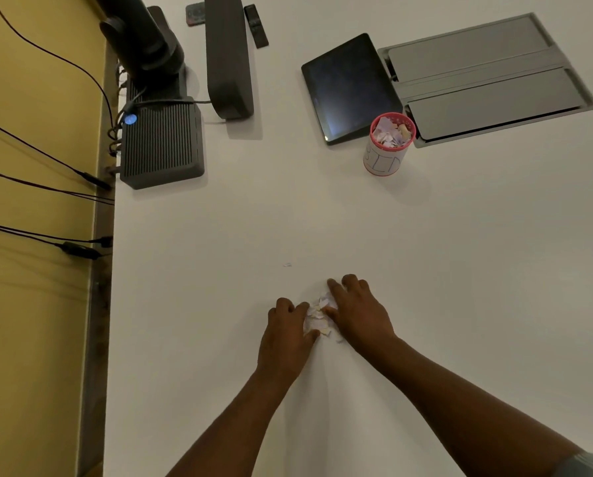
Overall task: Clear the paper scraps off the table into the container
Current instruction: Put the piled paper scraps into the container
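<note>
A small heap of white and yellowish paper scraps [317, 318] lies on the white table [460, 270] between my two hands. My left hand [286, 333] presses against the heap's left side with curled fingers. My right hand [358, 309] covers the heap's right side, fingers bent over it. One tiny scrap [287, 265] lies alone farther up the table. The container [388, 146], a white cup with a pink rim, stands upright far ahead to the right and holds several scraps.
A dark tablet [348, 87] lies just behind the container, beside a grey cable hatch [488, 80]. At the far left stand a black ribbed box [162, 142], a monitor stand [228, 56] and cables along the table's left edge.
</note>
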Demonstrator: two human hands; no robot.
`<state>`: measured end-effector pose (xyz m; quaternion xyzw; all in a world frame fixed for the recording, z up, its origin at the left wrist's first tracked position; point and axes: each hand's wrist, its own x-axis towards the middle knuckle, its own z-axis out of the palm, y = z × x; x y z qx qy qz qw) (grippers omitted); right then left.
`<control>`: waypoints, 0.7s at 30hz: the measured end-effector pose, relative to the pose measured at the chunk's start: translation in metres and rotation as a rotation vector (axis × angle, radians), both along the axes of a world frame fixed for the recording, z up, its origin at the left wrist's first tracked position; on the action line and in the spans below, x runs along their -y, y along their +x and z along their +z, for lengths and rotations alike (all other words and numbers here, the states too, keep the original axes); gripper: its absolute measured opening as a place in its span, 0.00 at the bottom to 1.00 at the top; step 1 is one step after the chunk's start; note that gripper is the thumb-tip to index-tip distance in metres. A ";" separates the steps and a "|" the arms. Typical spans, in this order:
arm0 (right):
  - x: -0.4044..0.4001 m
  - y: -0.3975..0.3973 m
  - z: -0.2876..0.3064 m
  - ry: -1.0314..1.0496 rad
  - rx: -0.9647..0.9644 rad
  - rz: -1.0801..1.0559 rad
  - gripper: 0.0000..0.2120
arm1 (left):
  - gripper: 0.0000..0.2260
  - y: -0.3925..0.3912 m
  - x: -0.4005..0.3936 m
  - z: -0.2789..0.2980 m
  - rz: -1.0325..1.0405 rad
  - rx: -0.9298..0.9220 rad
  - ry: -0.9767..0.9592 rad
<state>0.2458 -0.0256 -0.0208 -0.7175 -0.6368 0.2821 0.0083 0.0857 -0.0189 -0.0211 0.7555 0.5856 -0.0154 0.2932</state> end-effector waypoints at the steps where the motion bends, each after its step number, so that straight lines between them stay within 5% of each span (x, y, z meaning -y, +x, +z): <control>1: -0.001 -0.003 -0.001 0.001 0.048 0.074 0.24 | 0.16 0.003 0.000 0.000 0.006 0.022 0.013; 3: -0.001 -0.008 0.000 0.047 0.086 0.160 0.17 | 0.05 0.007 -0.001 -0.002 0.058 0.069 0.019; 6: -0.004 -0.008 0.000 0.112 0.095 0.209 0.07 | 0.06 0.008 -0.004 -0.009 0.125 0.082 0.014; 11: -0.012 0.000 0.000 0.101 0.046 0.137 0.05 | 0.07 0.003 -0.018 -0.011 0.117 0.112 0.024; 16: -0.030 0.023 0.002 0.075 -0.232 -0.261 0.12 | 0.06 -0.002 -0.041 0.009 0.290 0.249 0.013; 21: -0.047 0.055 0.029 0.001 -0.443 -0.507 0.07 | 0.03 -0.002 -0.067 0.025 0.552 0.419 -0.136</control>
